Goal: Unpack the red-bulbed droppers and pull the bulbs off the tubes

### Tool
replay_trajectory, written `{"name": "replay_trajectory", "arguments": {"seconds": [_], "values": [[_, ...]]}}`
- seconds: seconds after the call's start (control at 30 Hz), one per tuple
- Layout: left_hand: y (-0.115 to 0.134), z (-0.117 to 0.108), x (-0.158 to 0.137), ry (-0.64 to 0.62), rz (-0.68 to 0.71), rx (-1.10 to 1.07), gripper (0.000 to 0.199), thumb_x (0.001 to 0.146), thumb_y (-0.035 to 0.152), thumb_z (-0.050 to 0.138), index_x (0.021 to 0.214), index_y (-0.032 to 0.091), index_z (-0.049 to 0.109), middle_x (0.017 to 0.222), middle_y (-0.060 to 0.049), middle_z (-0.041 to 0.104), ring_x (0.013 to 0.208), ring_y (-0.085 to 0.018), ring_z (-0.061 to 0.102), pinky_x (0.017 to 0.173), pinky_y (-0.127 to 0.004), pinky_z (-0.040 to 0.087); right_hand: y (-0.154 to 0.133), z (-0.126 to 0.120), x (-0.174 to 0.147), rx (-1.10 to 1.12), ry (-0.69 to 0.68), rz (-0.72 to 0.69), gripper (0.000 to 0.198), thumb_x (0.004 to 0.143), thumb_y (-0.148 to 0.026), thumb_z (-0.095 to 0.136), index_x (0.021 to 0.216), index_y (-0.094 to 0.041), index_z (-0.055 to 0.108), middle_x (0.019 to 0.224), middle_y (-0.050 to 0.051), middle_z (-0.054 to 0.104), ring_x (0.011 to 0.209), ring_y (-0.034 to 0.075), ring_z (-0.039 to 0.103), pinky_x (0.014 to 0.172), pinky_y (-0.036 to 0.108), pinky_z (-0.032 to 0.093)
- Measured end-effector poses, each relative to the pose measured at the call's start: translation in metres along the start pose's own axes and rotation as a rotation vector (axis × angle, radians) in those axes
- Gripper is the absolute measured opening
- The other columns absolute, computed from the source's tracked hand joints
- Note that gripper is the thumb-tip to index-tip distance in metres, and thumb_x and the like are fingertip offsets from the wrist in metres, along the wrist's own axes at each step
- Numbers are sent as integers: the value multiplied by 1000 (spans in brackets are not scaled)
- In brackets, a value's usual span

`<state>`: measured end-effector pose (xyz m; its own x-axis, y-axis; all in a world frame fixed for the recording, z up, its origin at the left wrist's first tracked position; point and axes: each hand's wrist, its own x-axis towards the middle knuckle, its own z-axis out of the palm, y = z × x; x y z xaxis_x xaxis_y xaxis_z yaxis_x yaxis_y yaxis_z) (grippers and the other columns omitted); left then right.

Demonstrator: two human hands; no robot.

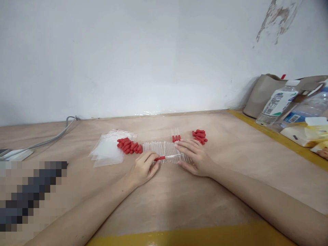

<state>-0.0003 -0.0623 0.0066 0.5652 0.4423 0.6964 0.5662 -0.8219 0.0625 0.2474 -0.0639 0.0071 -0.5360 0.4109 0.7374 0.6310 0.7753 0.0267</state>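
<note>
A glass dropper (pixel 174 156) with a red rubber bulb lies crosswise between my two hands. My left hand (pixel 146 167) pinches it at the bulb end. The fingers and thumb of my right hand (pixel 196 158) close around the far end of the clear tube, which they partly hide. Under the hands is a row of loose clear glass tubes (pixel 157 147) side by side. Just beyond my right fingertips lie a few finished droppers (pixel 176 138), their red bulbs toward me. A pile of red rubber bulbs (pixel 128 146) sits left of the row.
Clear zip bags (pixel 106 150) are stacked at the left. A smaller heap of red bulbs (pixel 200 136) is behind my right hand. A plastic bottle (pixel 278 102), a grey bag (pixel 258 94) and packaging (pixel 299 131) stand along the right, beyond yellow tape (pixel 282 139). A grey cable (pixel 51 141) runs along the left.
</note>
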Motion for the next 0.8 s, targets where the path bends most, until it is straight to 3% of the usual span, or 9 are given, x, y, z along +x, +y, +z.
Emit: {"name": "replay_trajectory", "arguments": {"seconds": [0.27,0.43,0.63,0.8], "values": [[3,1,-1,29,71,22,12,81,16,52,93,16,54,84,-5,60,76,-14,55,68,-27,46,-11,17,8,-58,-12,-37,19,84,-25,50,99,-21,62,106,3,64,108,21,51,95,43,34],[7,-1,8,-39,110,128,33,77,34,60,106,20,56,105,-7,62,102,-23,54,89,-42,39,-12,19,9,-9,8,-67,18,84,-24,51,96,-20,63,101,3,66,103,20,54,93,41,37],[9,6,7,-14,164,99,17,83,19,53,99,18,59,95,-1,68,95,-16,60,95,-37,39,-14,20,7,41,-1,-94,21,84,-27,51,99,-18,62,100,4,67,101,19,56,92,41,41],[10,6,6,-25,172,85,16,83,22,54,96,17,59,98,-3,67,99,-17,59,97,-38,40,-14,23,7,55,11,-132,21,85,-26,50,100,-18,61,98,4,68,99,18,59,91,39,42]]}}
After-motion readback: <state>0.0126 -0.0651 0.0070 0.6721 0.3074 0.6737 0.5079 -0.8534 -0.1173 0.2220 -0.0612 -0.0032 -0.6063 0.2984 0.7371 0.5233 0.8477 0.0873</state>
